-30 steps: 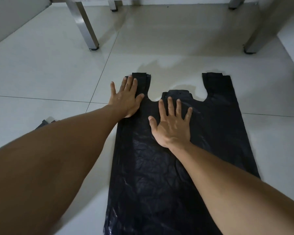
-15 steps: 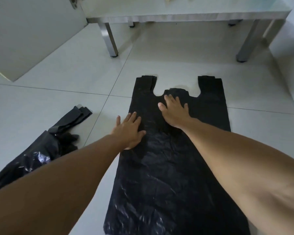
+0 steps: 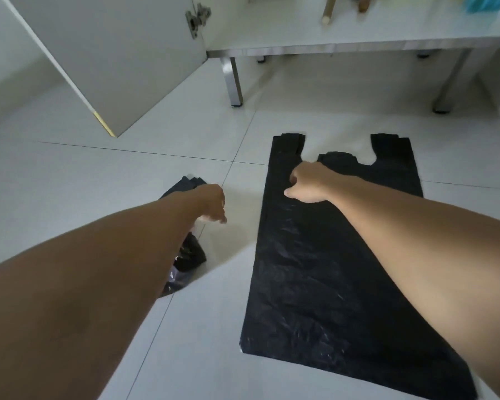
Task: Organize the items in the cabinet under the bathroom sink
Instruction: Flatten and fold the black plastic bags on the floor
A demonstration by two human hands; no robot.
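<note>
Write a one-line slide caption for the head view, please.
Right hand rests on flattened black bag; left hand reaches over crumpled black bag.

The flat plastic bag [image 3: 324, 272] is glossy black, and so is the crumpled bag [image 3: 186, 258] beside it. The floor tiles [image 3: 104, 180] are pale grey-white with thin dark joints. The cabinet door [image 3: 113, 53] is plain white, and something turquoise [image 3: 485, 2] sits on the shelf.

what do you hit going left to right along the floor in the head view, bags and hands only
crumpled black plastic bag → left hand → right hand, resting on the flattened black plastic bag that spreads rightward past it
</note>
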